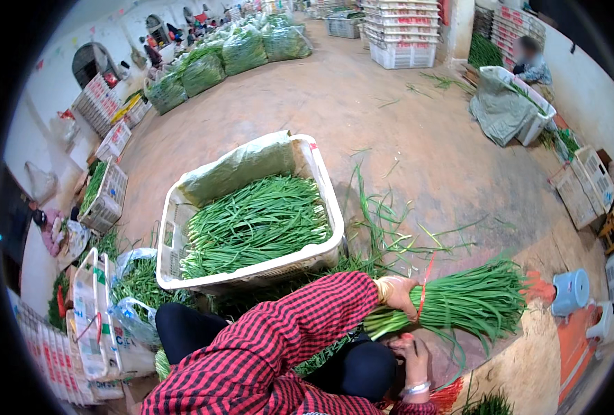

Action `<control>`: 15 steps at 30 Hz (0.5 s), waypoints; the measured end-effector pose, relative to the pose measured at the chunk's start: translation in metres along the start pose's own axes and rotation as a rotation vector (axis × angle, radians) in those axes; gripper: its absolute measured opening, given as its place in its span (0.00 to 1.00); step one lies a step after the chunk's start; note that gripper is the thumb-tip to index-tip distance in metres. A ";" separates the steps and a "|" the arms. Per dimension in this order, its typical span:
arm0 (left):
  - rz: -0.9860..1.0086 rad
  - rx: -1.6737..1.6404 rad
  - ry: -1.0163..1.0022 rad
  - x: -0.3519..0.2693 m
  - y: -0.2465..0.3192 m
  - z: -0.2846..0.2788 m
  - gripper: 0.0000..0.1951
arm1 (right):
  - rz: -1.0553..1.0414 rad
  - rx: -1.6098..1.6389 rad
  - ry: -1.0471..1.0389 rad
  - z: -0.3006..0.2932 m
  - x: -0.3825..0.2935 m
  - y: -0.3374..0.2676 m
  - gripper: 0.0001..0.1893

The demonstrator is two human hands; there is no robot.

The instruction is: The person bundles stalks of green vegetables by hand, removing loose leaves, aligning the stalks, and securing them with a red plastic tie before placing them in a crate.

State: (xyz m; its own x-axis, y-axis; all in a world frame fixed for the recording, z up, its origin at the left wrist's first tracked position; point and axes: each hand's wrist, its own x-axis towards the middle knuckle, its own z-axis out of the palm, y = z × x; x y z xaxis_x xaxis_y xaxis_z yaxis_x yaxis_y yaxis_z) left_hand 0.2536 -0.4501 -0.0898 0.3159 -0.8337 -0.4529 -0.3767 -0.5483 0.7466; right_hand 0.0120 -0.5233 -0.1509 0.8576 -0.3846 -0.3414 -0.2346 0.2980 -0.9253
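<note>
A thick bundle of green garlic chives [473,301] lies to the right, its pale stem ends pointing left. My left hand [398,295] grips the bundle near the stems, beside a red tie [426,285] that goes around it, one end sticking up. Just below the stems is my right hand [411,353], its fingers bent near the bundle's underside; whether it holds anything is unclear. More red ties [447,394] lie beside my right wrist. In front of me a white plastic crate [338,228] with a sheet liner [234,166] holds layered chives [255,223].
Loose chives [385,223] litter the floor right of the crate. Bags of greens [141,285] and an upright crate [91,311] stand at left. A blue stool [570,291] is at right. A person [535,67] sits by a lined crate [533,129] far right; another [52,228] is at left.
</note>
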 end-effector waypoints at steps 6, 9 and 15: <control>0.224 -0.278 0.203 -0.036 0.055 0.009 0.46 | -0.332 -0.044 0.207 -0.007 0.027 0.016 0.61; 0.557 -0.317 0.412 -0.053 0.085 0.005 0.48 | -0.623 -0.048 0.429 0.013 0.019 -0.055 0.50; 1.025 -0.615 0.276 -0.015 0.061 0.051 0.49 | -0.646 -0.403 0.532 0.003 0.033 -0.087 0.37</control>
State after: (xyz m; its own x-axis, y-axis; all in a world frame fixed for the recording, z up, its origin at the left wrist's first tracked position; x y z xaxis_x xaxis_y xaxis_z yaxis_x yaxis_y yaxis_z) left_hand 0.1817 -0.4742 -0.0626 0.3175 -0.7782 0.5418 -0.1095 0.5375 0.8361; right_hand 0.0615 -0.5593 -0.0811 0.5779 -0.7501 0.3215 -0.0115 -0.4014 -0.9158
